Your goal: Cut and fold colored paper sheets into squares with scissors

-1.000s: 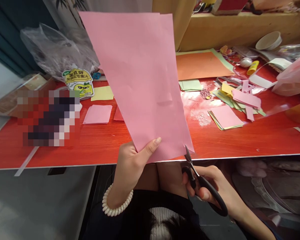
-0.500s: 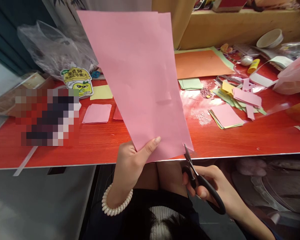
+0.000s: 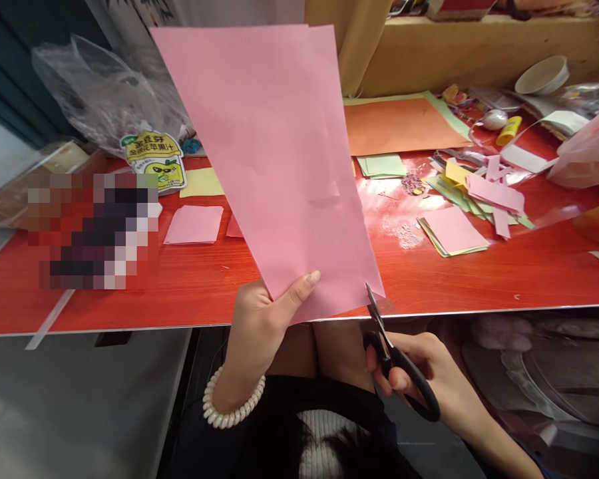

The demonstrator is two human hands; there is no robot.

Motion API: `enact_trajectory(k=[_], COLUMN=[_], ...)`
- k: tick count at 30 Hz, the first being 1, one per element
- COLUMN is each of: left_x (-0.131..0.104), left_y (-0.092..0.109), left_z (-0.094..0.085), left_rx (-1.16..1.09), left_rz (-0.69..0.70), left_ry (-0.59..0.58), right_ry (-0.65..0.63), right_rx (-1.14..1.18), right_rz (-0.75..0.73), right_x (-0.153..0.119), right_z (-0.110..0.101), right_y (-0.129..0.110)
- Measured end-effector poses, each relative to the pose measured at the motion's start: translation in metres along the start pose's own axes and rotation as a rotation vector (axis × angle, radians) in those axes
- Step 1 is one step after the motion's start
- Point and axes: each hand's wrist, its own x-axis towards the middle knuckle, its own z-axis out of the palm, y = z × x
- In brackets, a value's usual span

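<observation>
My left hand (image 3: 269, 319) grips the near edge of a large pink paper sheet (image 3: 279, 159), its thumb on top and its other fingers hidden underneath. The sheet tilts up above the red table. In my right hand (image 3: 419, 372) are black-handled scissors (image 3: 412, 379), their blades at the sheet's near right corner, where a short cut shows. A beige coiled band (image 3: 233, 406) circles my left wrist.
Pink squares (image 3: 194, 224) lie left on the red table (image 3: 204, 279). On the right are a stack of squares (image 3: 456, 229), paper scraps (image 3: 496, 193) and a pink bag (image 3: 589, 150). Orange paper (image 3: 399, 126) lies behind.
The scissor handles have moved closer together, and the blades have closed a little at the pink sheet's corner. My left hand has hardly moved.
</observation>
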Motion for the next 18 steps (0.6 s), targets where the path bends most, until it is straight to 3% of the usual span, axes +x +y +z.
enact_trajectory(k=[12,18], left_x=[0.0009,-0.002], left_y=[-0.0025,-0.0005], left_z=[0.0005,0.0005], left_rx=[-0.038,-0.04], left_rz=[-0.013,-0.066], left_ry=[0.021,-0.032], right_ry=[0.023,0.008], right_rx=[-0.029,0.029], right_rz=[-0.053,-0.049], right_x=[-0.0003,0.0], right_z=[0.0004,0.0021], right_y=[0.0025,0.0019])
